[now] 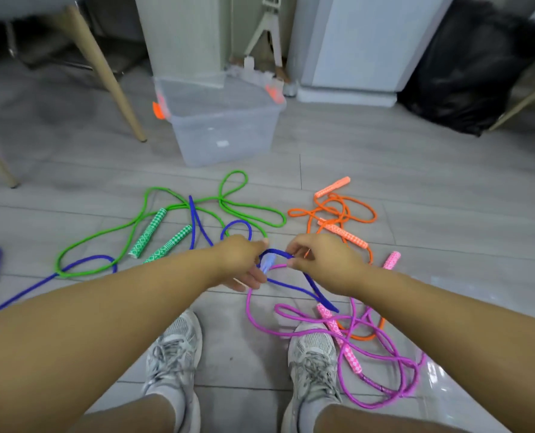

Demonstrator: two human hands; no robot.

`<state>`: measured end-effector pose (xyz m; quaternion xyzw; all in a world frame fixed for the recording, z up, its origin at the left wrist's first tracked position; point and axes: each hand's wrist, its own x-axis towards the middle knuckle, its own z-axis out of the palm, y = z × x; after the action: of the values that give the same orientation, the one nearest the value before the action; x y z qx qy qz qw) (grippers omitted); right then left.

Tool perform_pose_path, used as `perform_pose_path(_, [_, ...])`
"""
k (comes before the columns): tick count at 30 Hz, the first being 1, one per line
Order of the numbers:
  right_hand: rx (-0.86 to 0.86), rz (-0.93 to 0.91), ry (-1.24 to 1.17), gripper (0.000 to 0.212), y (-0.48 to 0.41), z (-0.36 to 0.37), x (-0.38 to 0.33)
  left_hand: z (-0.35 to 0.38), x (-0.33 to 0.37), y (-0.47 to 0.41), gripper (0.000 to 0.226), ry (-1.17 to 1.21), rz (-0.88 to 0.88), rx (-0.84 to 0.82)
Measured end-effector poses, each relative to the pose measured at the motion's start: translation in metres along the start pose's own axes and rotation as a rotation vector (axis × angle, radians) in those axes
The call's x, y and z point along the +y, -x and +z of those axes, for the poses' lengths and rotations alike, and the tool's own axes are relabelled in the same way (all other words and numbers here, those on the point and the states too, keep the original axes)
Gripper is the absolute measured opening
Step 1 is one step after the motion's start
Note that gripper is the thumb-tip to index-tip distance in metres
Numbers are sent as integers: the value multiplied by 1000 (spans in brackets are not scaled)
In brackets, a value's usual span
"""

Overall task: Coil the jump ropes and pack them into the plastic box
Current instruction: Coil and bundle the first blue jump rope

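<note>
Ropes in four colours
We see green rope [235, 172], blue rope [193, 220], orange rope [374, 217], magenta rope [249, 307], clear box [225, 132], orange latches [157, 110].

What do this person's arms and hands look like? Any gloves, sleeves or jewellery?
Both arms are bare as far up as the picture shows: no sleeve is in view on the left arm or the right arm. The left hand and right hand wear no gloves, and no watch, bracelet or ring shows.
</note>
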<state>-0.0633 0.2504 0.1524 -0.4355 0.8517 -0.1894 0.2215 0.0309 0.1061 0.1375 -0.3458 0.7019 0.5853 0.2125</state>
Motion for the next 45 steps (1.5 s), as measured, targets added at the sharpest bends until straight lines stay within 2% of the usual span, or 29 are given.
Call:
perform_pose_path(2, [24, -18, -65, 14, 9, -7, -14, 3, 5, 13, 16, -173, 131, 56])
perform_pose_path(4, [58, -29, -131, 11, 18, -15, -23, -2, 7, 21, 28, -376, 289, 158])
perform_pose_path(8, [185, -49, -162, 8, 32, -34, -31, -17, 3, 44, 6, -460, 472, 152])
perform_pose_path(11, [227, -72, -162, 5, 42, -45, -33, -25, 0, 65, 21, -318, 511, 165])
perform_pose_path(15, [127, -103, -106, 5, 58, -52, -36, -28, -1, 89, 25, -157, 562, 126])
perform_pose_path(20, [53, -62, 98, 26, 83, -67, -30, -46, -8, 104, 22, 13, 532, 266])
perform_pose_path(22, [98, 3, 35, 26, 92, -74, -20, -56, -12, 112, 23, 95, 535, 324])
perform_pose_path(27, [299, 150, -154, 35, 109, -84, -8, -72, -22, 132, 23, 125, 556, 427])
perform_pose_path(34, [548, 94, -369, 24, 110, -79, -42, -46, -6, 155, 18, 37, 659, 553])
perform_pose_path(37, [540, 84, -469, 28, 101, -68, -54, -35, 3, 164, 10, 116, 692, 528])
perform_pose_path(40, [495, 49, -595, 22, 95, -59, -69, -28, 11, 171, 19, 305, 670, 497])
perform_pose_path(45, [352, -51, -618, 16, 93, -45, -94, -22, 24, 185, 10, 551, 632, 416])
